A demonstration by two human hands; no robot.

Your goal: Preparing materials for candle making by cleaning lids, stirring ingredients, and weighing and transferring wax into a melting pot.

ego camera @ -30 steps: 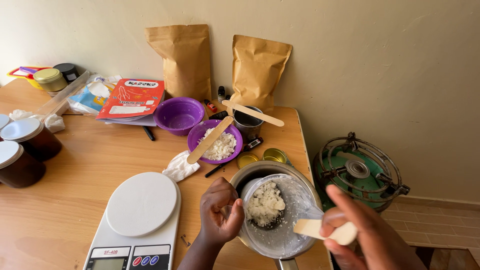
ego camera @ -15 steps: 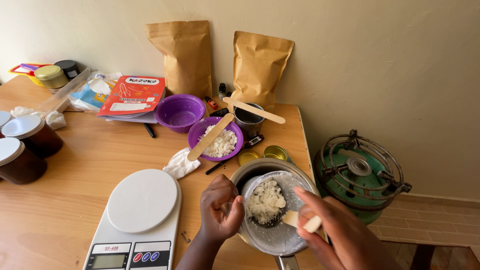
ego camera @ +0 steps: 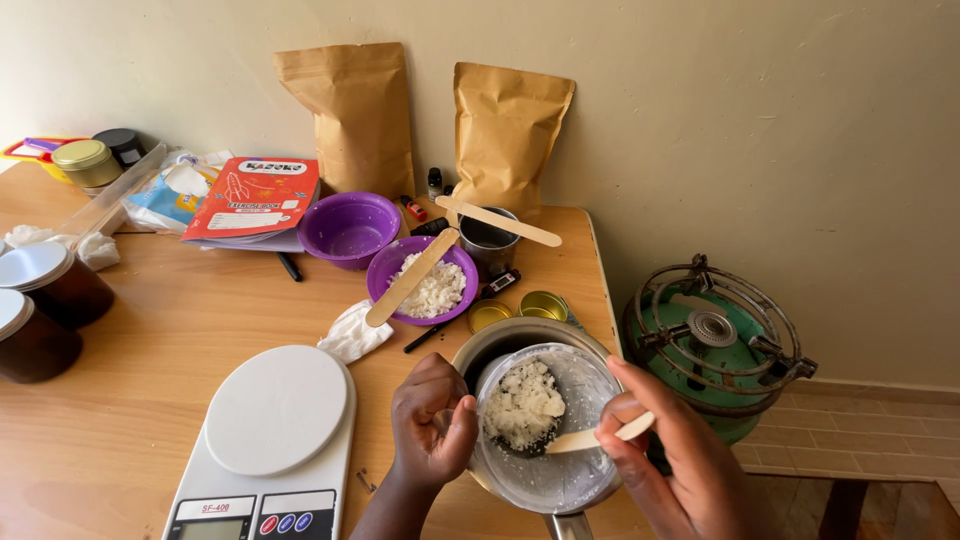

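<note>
Right hand (ego camera: 672, 462) grasping wooden stick (ego camera: 598, 433), long axis near level, tip pointing toward left hand (ego camera: 432, 420), left hand pinching bowl (ego camera: 548, 478) rim

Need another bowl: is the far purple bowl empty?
Empty: the far purple bowl shows only bare purple inside, while the nearer purple bowl holds white flakes.

The pan handle (ego camera: 566, 527) and kitchen scale's display (ego camera: 212, 527) run off the near edge; the left hand (ego camera: 432, 425) hides the bowl's left rim.
</note>
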